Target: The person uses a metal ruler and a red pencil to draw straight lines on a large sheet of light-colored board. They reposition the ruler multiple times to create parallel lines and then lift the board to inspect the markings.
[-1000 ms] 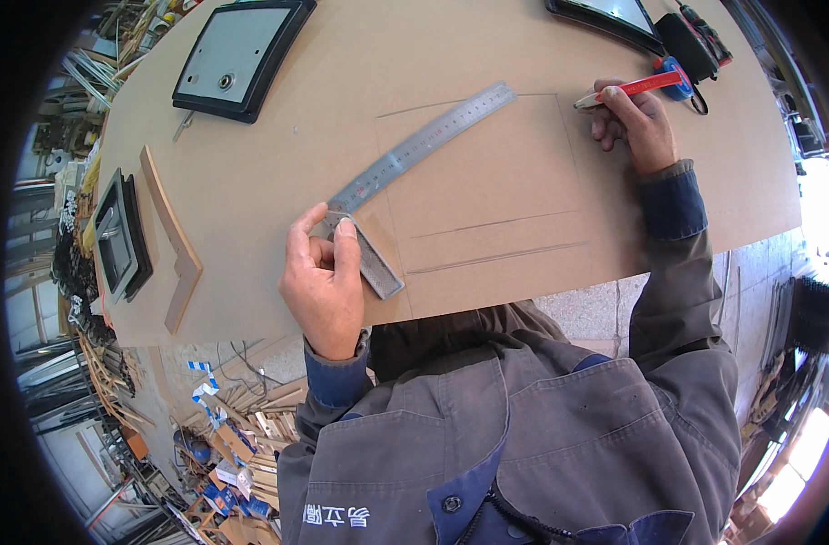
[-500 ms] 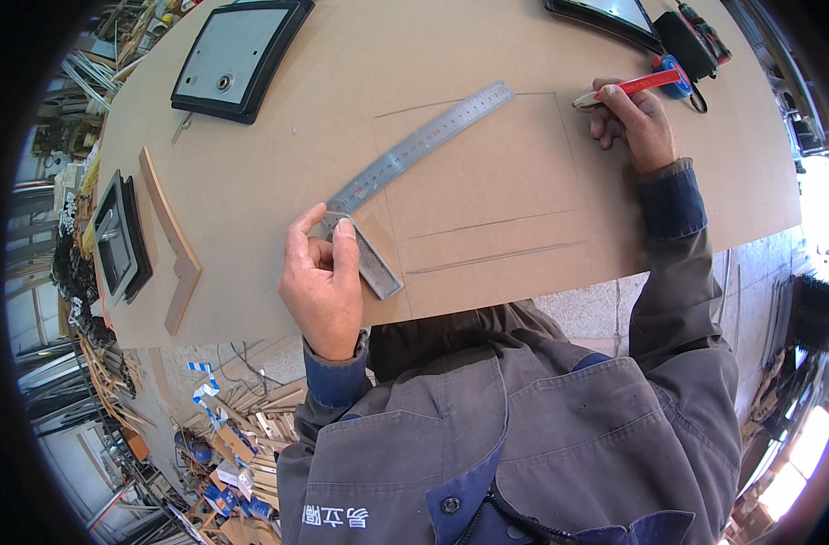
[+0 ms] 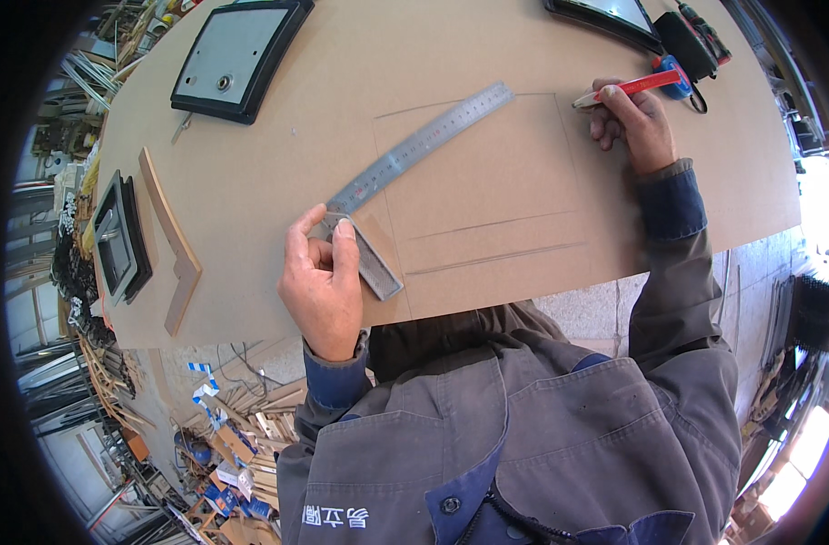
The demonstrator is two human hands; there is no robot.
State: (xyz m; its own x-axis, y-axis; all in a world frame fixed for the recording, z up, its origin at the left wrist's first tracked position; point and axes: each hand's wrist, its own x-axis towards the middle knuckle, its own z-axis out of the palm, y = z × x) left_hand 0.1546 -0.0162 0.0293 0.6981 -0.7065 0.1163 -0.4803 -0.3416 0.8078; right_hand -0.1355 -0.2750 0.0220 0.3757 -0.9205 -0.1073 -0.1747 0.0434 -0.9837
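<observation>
At the near edge of the surface (image 3: 723, 195), the metal square (image 3: 376, 263) is held at its corner by the left hand (image 3: 322, 291), thumb and forefinger closed on it. Its stock is turned aslant to that edge, and its blade is laid diagonally across the pencilled outline, so no drawn line is matched by it. For a true line, the stock would best be seated flush along the edge, the blade pressed flat and the spare fingers spread for steadiness.

Farther off, beyond the outline's right side, the red pencil (image 3: 646, 84) is gripped by the fingers of the right hand (image 3: 640, 132); whether the surface is touched by its tip cannot be told. The point should be kept tight to the blade and drawn in one light stroke. The blue tape measure (image 3: 683, 89), seen just past the pencil, could be used for checking spacing.
</observation>
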